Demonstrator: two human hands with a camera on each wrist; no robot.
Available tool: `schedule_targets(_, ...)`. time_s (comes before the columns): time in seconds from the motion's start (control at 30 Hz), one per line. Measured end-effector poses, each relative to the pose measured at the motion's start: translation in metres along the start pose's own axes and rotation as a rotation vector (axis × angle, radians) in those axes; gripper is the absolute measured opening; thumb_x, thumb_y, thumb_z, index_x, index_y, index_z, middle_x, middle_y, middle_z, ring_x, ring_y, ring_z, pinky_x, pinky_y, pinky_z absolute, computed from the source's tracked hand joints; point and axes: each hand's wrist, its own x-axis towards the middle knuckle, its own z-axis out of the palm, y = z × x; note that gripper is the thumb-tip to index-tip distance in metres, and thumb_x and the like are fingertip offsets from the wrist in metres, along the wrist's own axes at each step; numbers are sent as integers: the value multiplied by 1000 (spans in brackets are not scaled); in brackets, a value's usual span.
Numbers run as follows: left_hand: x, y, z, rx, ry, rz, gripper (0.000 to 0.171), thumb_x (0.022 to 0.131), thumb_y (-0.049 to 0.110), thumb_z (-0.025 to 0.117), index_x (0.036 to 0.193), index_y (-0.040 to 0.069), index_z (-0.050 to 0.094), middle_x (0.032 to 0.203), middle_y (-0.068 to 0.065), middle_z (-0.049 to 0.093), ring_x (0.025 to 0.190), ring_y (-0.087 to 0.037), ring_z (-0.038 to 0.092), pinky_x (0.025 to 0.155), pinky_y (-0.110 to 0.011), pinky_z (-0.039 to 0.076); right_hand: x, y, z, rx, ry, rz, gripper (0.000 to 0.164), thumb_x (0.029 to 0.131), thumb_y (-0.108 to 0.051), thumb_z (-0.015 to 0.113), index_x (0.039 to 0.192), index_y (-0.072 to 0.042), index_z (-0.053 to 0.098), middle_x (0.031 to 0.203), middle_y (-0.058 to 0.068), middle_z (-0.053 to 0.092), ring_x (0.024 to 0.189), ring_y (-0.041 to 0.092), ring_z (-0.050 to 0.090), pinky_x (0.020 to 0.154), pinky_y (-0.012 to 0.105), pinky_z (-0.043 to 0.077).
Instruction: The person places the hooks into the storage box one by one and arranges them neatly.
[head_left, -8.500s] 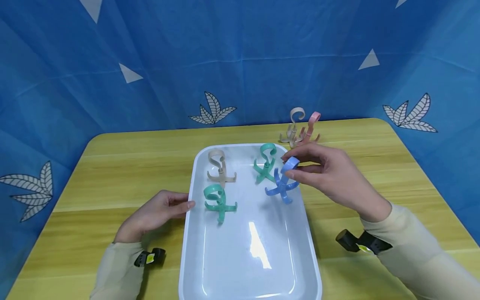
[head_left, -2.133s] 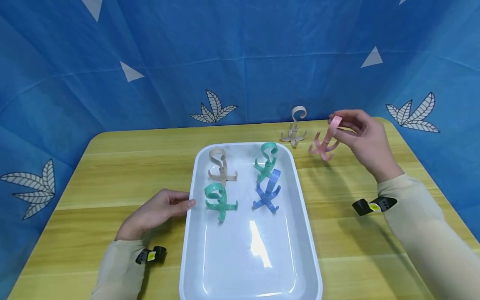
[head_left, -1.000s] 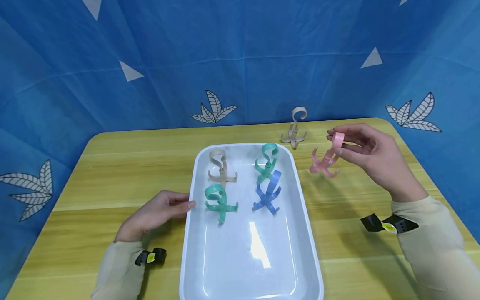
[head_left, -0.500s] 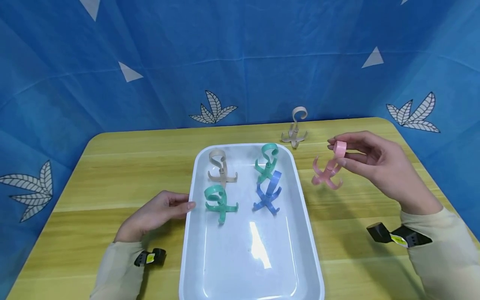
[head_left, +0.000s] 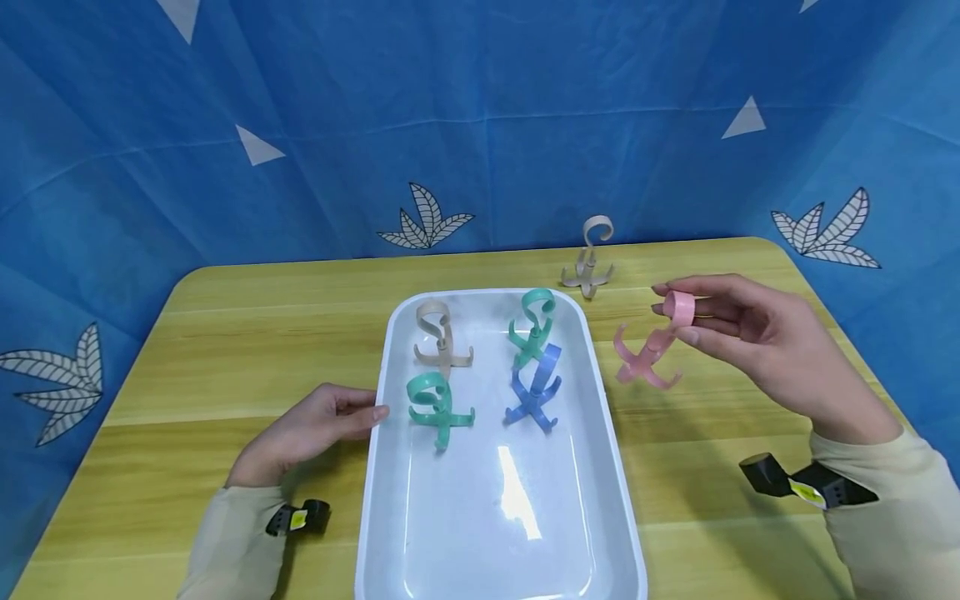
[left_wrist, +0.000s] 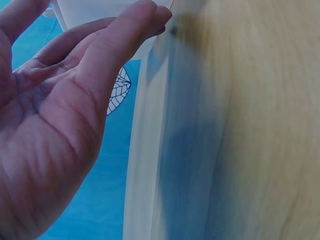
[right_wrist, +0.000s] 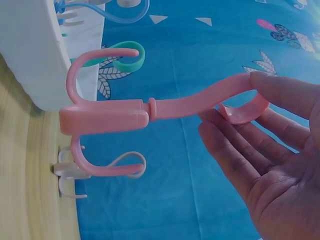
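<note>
My right hand [head_left: 780, 350] pinches a pink multi-prong hanging hook [head_left: 645, 360] by its curled top, thumb on one side and fingers on the other. The pink hook is raised right of the white tray [head_left: 480, 533], prongs pointing down and left. In the right wrist view, the hook [right_wrist: 107, 117] shows curved prongs and a swivel collar. At the tray's left rim, my left hand [head_left: 315, 429] holds the edge with thumb over it. The tray bears a beige hook [head_left: 444, 354], two green hooks [head_left: 442, 414] and a blue hook [head_left: 534, 398], all standing on their prongs.
Another beige hook [head_left: 588, 271] stands on the wooden table [head_left: 285, 325] behind the tray's right corner. A blue patterned cloth [head_left: 525, 167] hangs along the table's back edge. Each sleeve carries a black wrist camera [head_left: 806, 483].
The blue hook was set down in the tray, then my right hand took the pink hook from beside the beige one. Lately it has come nearer me. My left hand stays at the rim.
</note>
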Motion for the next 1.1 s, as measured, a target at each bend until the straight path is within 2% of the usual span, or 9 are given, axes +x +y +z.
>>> schedule_targets(0.23,-1,-2,0,-10,-4,0,43,90,26,55,122,-2,53,117,-16,55,100,-25,57,84,-34,48,-6,-7,4,-17,-48,-74,44,80,15,57,122,4,51,118,20,53,101,29,56,82,24,48)
schedule_targets(0.4,-1,-2,0,-22,-5,3,43,90,26,55,122,-3,53,118,-17,55,101,-26,57,84,-35,48,-11,-15,9,-124,-51,-40,45,81,8,61,123,-8,54,118,10,56,100,23,57,81,22,48)
schedule_targets(0.5,-1,-2,0,-18,-4,6,44,90,26,55,122,-3,53,118,-17,55,101,-26,57,84,-35,48,-13,-20,11,-154,-55,-52,46,80,8,62,122,-9,54,118,8,56,100,21,57,81,20,48)
schedule_targets(0.73,1,-2,1,-19,-8,3,42,90,26,56,121,-2,54,118,-17,55,101,-25,57,85,-34,48,-17,-30,17,-174,-97,-90,48,77,10,63,120,-10,56,115,5,58,99,21,57,82,20,47)
schedule_targets(1.1,0,-1,0,-14,-5,8,43,90,27,56,121,-2,54,118,-17,55,101,-25,57,84,-35,48,-14,-41,36,-185,-193,-129,46,78,2,68,119,-17,57,113,-5,58,98,14,58,80,25,49)
